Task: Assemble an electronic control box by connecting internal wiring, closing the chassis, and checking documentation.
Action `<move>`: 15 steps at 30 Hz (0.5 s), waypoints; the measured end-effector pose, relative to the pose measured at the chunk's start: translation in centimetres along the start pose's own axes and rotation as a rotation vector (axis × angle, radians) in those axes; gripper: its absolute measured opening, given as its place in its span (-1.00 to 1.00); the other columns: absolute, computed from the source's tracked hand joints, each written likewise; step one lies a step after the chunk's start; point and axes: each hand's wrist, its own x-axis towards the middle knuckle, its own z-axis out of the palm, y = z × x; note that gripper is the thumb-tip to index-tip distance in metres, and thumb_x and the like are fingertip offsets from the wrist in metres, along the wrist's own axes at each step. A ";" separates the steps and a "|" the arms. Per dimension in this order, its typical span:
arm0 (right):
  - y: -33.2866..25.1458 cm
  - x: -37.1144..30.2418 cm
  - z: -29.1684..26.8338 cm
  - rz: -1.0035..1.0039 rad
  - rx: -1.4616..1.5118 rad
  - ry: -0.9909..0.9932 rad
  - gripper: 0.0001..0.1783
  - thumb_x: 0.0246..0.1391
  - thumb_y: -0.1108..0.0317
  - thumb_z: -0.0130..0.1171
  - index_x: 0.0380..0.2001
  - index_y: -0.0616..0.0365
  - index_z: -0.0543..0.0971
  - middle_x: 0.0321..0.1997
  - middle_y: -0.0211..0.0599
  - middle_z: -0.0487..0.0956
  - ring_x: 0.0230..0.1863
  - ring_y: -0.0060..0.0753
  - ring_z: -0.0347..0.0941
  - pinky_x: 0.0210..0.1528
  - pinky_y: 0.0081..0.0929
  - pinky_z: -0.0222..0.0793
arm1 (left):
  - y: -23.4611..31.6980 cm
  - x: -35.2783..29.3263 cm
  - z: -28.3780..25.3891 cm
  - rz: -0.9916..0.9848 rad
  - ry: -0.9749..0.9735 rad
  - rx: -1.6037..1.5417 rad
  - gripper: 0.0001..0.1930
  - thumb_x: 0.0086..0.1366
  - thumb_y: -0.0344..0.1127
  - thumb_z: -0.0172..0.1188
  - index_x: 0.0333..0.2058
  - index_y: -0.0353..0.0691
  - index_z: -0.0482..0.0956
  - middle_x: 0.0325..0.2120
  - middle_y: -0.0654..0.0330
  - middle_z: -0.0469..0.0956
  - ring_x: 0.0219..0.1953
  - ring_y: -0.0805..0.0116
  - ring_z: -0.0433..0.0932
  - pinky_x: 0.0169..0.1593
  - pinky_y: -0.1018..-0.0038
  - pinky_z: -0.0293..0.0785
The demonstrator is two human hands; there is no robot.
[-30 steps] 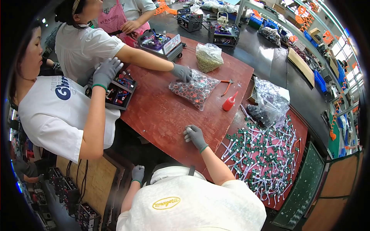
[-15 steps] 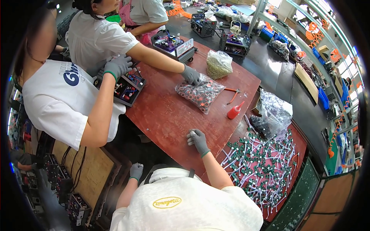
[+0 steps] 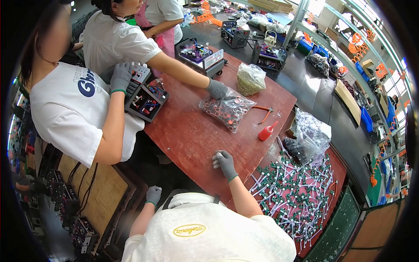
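Note:
My left hand [image 3: 153, 194], in a grey glove, is curled into a loose fist beside the table's near edge; nothing shows in it. On the red tabletop [image 3: 187, 144] rests my right hand [image 3: 224, 165], also gloved, its fingers bent but slightly apart and holding nothing visible. Beyond it lie a clear bag of red and black ring-shaped parts [image 3: 224, 111], pliers with orange handles [image 3: 264, 115] and a red squeeze bottle [image 3: 266, 132]. A co-worker's gloved hand [image 3: 216, 89] presses on that bag. Many small green circuit boards with white leads [image 3: 297, 187] are heaped right of my arm.
A co-worker at left grips an open grey device [image 3: 146, 98]. Another device [image 3: 203, 56] stands at the table's far end, near a bag of greenish granules [image 3: 252, 79]. A crumpled clear bag [image 3: 310, 131] sits right. Wooden board [image 3: 89, 187] lies lower left.
The co-worker at left has tilted the grey device, and their gloved hand now lies against it. The whole view has shifted slightly. Both my hands keep their pose and place.

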 end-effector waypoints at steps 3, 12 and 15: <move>0.1 0.1 0.1 0.010 -0.002 0.004 -0.71 0.23 0.31 -0.10 -0.09 0.29 0.41 -0.37 -0.27 0.51 -0.53 -0.54 0.43 -0.53 -0.62 0.42 | -1.0 0.3 0.7 0.041 0.046 0.000 -0.72 0.14 -0.17 0.15 -0.42 -0.32 0.58 -0.46 -0.09 0.56 -0.35 0.01 0.56 -0.26 0.26 0.43; 0.2 0.2 0.0 0.000 -0.012 0.013 -0.72 0.20 0.33 -0.07 -0.11 0.29 0.42 -0.38 -0.24 0.53 -0.53 -0.50 0.45 -0.52 -0.60 0.43 | -0.4 0.2 0.3 0.012 0.023 0.004 -0.68 0.13 -0.11 0.11 -0.43 -0.29 0.60 -0.35 -0.14 0.55 -0.25 -0.08 0.53 -0.15 0.19 0.43; 0.1 0.2 0.1 0.003 -0.008 0.015 -0.72 0.20 0.33 -0.07 -0.11 0.29 0.42 -0.38 -0.24 0.53 -0.53 -0.50 0.45 -0.52 -0.60 0.43 | -0.3 0.0 0.2 0.022 0.020 -0.006 -0.68 0.14 -0.11 0.11 -0.43 -0.30 0.60 -0.35 -0.14 0.55 -0.26 -0.08 0.52 -0.16 0.17 0.42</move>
